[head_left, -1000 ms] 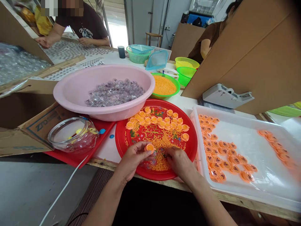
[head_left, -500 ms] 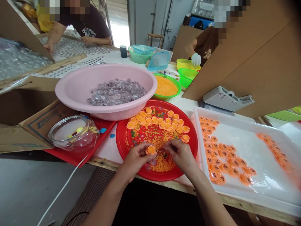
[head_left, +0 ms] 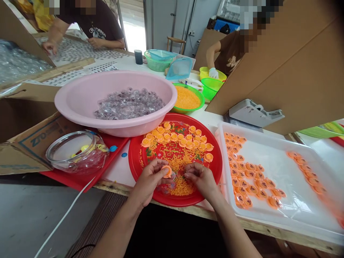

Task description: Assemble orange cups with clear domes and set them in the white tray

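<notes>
Between the thumb and fingers of my left hand [head_left: 152, 176] is a small orange cup-shaped piece [head_left: 167, 171] with a flared rim, tilted. My right hand [head_left: 200, 176] is closed in a pinch just to its right; whatever its fingertips hold, if anything, is hidden. Both hands are above a red patterned tray [head_left: 136, 168]. Loose orange beads [head_left: 184, 188] lie scattered and heaped under them. Toward the tray's far side stand several more orange cups [head_left: 182, 142], apparently holding beads. A clear rounded piece shows beside my left fingertips, too small to name.
A pink basin [head_left: 64, 102] of clear domes stands behind the tray, with a green bowl [head_left: 200, 104] of beads beside it. Rightward is a white tray [head_left: 279, 161] with several orange pieces. A glass jar [head_left: 77, 154] sits left. Two people work across the table.
The orange cup in my left hand has tipped from facing upward to tilted. My right hand stays pinched near it. The gloved hand at the back has lowered into a yellow bowl.
</notes>
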{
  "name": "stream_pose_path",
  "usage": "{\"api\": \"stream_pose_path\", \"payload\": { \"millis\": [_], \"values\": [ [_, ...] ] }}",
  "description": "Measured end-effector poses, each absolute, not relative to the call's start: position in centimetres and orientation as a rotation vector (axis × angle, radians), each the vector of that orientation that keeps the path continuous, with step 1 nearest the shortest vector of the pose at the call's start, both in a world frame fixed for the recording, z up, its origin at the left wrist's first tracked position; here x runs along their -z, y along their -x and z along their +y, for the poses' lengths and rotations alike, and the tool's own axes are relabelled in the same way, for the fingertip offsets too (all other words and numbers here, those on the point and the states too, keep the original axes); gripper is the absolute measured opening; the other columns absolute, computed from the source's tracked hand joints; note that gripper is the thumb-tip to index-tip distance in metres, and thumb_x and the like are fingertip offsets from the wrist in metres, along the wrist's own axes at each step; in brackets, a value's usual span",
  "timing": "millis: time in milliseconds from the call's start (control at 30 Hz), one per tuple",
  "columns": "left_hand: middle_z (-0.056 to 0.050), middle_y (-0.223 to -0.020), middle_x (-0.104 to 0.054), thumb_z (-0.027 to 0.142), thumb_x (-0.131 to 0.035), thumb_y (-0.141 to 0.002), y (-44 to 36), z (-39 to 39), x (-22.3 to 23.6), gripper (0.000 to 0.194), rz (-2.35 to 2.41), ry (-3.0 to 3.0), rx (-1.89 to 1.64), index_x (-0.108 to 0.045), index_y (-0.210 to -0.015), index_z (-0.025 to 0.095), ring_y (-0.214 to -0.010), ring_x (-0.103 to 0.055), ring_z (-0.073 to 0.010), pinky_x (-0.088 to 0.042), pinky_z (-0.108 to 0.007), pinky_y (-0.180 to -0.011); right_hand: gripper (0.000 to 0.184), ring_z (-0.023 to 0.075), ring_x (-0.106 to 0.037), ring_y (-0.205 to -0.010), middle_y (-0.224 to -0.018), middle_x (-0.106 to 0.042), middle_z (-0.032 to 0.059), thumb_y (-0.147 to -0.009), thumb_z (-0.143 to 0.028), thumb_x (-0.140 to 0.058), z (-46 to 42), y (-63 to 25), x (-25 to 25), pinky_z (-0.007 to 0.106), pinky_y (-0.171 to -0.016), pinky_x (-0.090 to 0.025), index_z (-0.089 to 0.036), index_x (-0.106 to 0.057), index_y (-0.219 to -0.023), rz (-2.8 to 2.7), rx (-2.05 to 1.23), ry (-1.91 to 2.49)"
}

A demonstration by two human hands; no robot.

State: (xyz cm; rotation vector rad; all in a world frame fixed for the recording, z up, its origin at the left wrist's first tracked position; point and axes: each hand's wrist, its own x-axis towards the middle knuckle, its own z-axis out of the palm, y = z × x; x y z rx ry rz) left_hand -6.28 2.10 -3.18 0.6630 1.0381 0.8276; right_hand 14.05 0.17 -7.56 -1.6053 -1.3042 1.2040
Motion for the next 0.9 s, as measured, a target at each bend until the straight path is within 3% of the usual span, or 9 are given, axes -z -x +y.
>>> {"api": "stream_pose_path", "payload": {
  "millis": [133,300,500,733,900],
  "values": [
    [-0.004,-0.085,-0.067,0.034,-0.076,-0.069,5.9,2.0,3.0,0.026,1.026,-0.736,-0.817,-0.064,-0.084,0.016,-0.080,-0.065,-0.0183,-0.053,-0.027,-0.071,0.023,0.0146,-0.060,-0.067,-0.071,-0.064,-0.0003,-0.066,-0.033,-0.076,0.0,-14.2,6.7,0.026,-0.062,-0.048,-0.018,-0.063,-0.077,-1.077,-1.344,1.469],
    [-0.005,-0.092,-0.070,0.027,-0.080,-0.065,5.6,1.7,3.3,0.037,1.026,-0.755,-0.788,-0.069,-0.098,0.017,-0.084,-0.064,-0.0186,-0.052,-0.028,-0.076,0.027,0.0122,-0.057,-0.060,-0.063,-0.060,-0.0033,-0.069,-0.036,-0.076,-0.2,-14.1,5.6,0.027,-0.061,-0.046,-0.018,-0.063,-0.084,-1.020,-1.442,1.355],
    [-0.004,-0.094,-0.068,0.027,-0.077,-0.069,5.4,1.5,4.0,0.033,0.981,-0.782,-0.771,-0.067,-0.099,0.018,-0.082,-0.064,-0.0168,-0.052,-0.026,-0.072,0.030,0.0132,-0.059,-0.060,-0.065,-0.064,-0.0011,-0.063,-0.034,-0.082,-0.4,-14.4,5.3,0.027,-0.062,-0.047,-0.017,-0.064,-0.080,-0.927,-1.433,1.361],
    [0.001,-0.084,-0.064,0.029,-0.076,-0.071,4.7,1.3,3.8,0.022,0.950,-0.661,-0.811,-0.061,-0.082,0.018,-0.082,-0.064,-0.0152,-0.053,-0.026,-0.074,0.028,0.0118,-0.056,-0.060,-0.061,-0.062,-0.0016,-0.062,-0.036,-0.083,-0.6,-14.6,5.9,0.025,-0.062,-0.044,-0.016,-0.064,-0.068,-0.858,-1.333,1.360],
    [0.002,-0.079,-0.064,0.032,-0.077,-0.068,4.0,1.4,3.7,0.024,1.066,-0.613,-0.881,-0.063,-0.081,0.019,-0.070,-0.060,-0.0114,-0.049,-0.020,-0.059,0.030,0.0128,-0.057,-0.062,-0.066,-0.060,-0.0014,-0.066,-0.040,-0.081,-1.0,-14.1,5.3,0.026,-0.062,-0.047,-0.018,-0.061,-0.073,-0.862,-1.401,1.299]
  ]
}}
